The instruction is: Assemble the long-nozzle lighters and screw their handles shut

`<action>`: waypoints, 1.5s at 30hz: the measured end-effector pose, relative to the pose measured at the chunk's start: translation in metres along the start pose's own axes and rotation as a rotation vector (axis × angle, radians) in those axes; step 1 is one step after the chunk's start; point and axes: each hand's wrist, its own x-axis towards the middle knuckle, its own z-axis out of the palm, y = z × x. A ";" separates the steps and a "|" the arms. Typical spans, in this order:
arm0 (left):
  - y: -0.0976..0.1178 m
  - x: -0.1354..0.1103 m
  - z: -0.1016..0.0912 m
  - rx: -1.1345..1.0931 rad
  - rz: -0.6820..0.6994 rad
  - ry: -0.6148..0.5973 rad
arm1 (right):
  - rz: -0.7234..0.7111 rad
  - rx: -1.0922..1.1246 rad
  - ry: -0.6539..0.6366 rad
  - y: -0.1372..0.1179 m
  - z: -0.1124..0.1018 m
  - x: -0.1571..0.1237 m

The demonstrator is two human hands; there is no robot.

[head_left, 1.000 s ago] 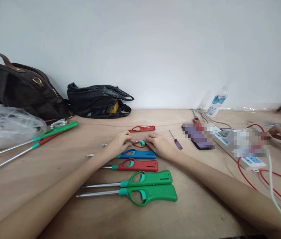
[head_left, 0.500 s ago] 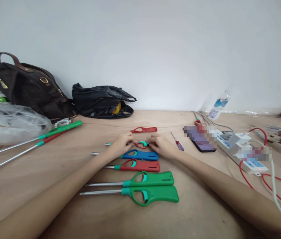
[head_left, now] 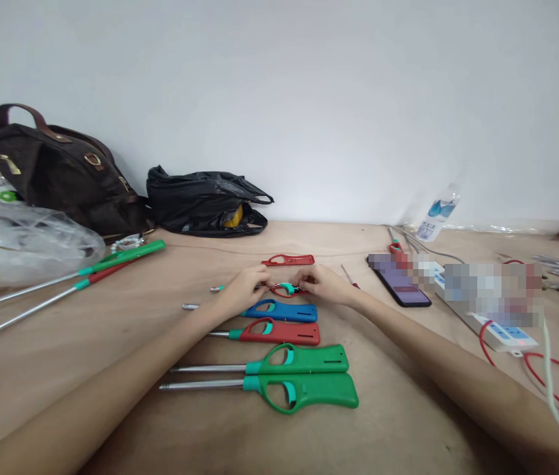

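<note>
**Pale wall (head_left: 309,99), tan table (head_left: 279,445), one opened lighter (head_left: 287,289) in the works**

Going left to right: far left has a clear plastic bag (head_left: 22,244), a dark brown bag (head_left: 52,171) and a black plastic bag (head_left: 195,198), with a green-handled lighter (head_left: 126,254) and a red-handled one (head_left: 106,272) lying in front.

Middle is where it's happening. Left hand (head_left: 244,290) is at the front of the opened lighter, fingers bunched narrow; right hand (head_left: 326,287) has its fingertips drawn together at the handle end. Can't tell if either is really pinching anything. Just beyond them lies a red shell half (head_left: 304,260). Nearer in the row: blue lighter (head_left: 294,313), red lighter (head_left: 294,333), then two green lighters (head_left: 326,389) side by side.

Right side: screwdriver (head_left: 349,276), phone (head_left: 405,287), power strip (head_left: 509,335), and a leaning bottle (head_left: 438,211) at the far wall.

Progress, my read: that one's split, shell off, innards showing, not back together yet. The four nearer ones look whole.

Versus half a second ago: hands are on the same lighter, the screwdriver's handle is now mostly hidden behind the right hand, the other person's hand at far right no longer shows, and the view's drifted slightly.
</note>
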 end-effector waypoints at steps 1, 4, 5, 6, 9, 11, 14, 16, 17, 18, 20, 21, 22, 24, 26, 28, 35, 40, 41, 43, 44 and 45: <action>0.000 0.000 0.000 0.003 0.004 -0.002 | -0.017 -0.032 -0.011 0.001 0.000 0.001; -0.001 0.001 0.001 0.014 0.014 -0.006 | -0.038 -0.142 -0.006 0.001 0.000 0.003; -0.001 0.001 0.001 0.015 0.019 -0.009 | -0.034 -0.153 -0.007 0.001 0.000 0.003; -0.001 0.002 0.001 0.012 0.028 -0.012 | -0.028 -0.144 -0.015 0.001 -0.001 0.003; -0.003 0.003 0.002 0.002 0.092 -0.032 | -0.020 -0.056 -0.040 0.002 -0.006 0.003; -0.005 0.004 0.003 0.026 0.134 -0.052 | -0.023 -0.003 -0.042 0.002 -0.010 0.004; -0.006 0.005 0.002 0.084 0.123 -0.099 | -0.013 0.036 -0.059 0.001 -0.014 0.005; -0.006 0.005 0.002 0.092 0.103 -0.121 | -0.012 0.027 -0.069 0.000 -0.016 0.006; -0.005 0.005 0.002 0.088 0.101 -0.124 | -0.021 0.011 -0.069 0.000 -0.016 0.006; -0.005 0.005 0.002 0.083 0.102 -0.118 | -0.035 -0.010 -0.066 -0.001 -0.015 0.007; -0.004 0.005 0.002 0.081 0.104 -0.097 | -0.067 -0.056 -0.062 -0.002 -0.013 0.007; -0.004 0.005 0.003 0.084 0.103 -0.090 | -0.077 -0.082 -0.061 -0.002 -0.011 0.007; -0.004 0.005 0.003 0.089 0.100 -0.083 | -0.083 -0.109 -0.057 -0.002 -0.010 0.007; -0.004 0.005 0.003 0.100 0.097 -0.078 | -0.084 -0.161 -0.042 -0.002 -0.006 0.007; -0.003 0.005 0.003 0.102 0.099 -0.078 | -0.086 -0.187 -0.019 -0.001 -0.003 0.006; -0.003 0.005 0.003 0.099 0.099 -0.073 | -0.088 -0.151 -0.017 0.001 -0.003 0.004; -0.006 0.004 0.004 0.088 0.083 -0.083 | 0.050 0.115 -0.035 0.010 -0.013 0.008; -0.006 0.003 0.005 0.110 0.048 -0.077 | 0.098 -0.277 0.129 0.022 -0.021 0.027; -0.005 0.002 0.005 0.113 0.041 -0.078 | 0.103 -0.322 0.148 0.025 -0.021 0.031; -0.003 0.002 0.003 0.110 0.032 -0.077 | 0.112 -0.393 0.156 0.029 -0.020 0.037; -0.002 0.001 0.002 0.104 0.027 -0.074 | 0.115 -0.425 0.149 0.031 -0.018 0.039; 0.000 0.001 0.001 0.099 0.022 -0.072 | 0.118 -0.452 0.138 0.033 -0.017 0.041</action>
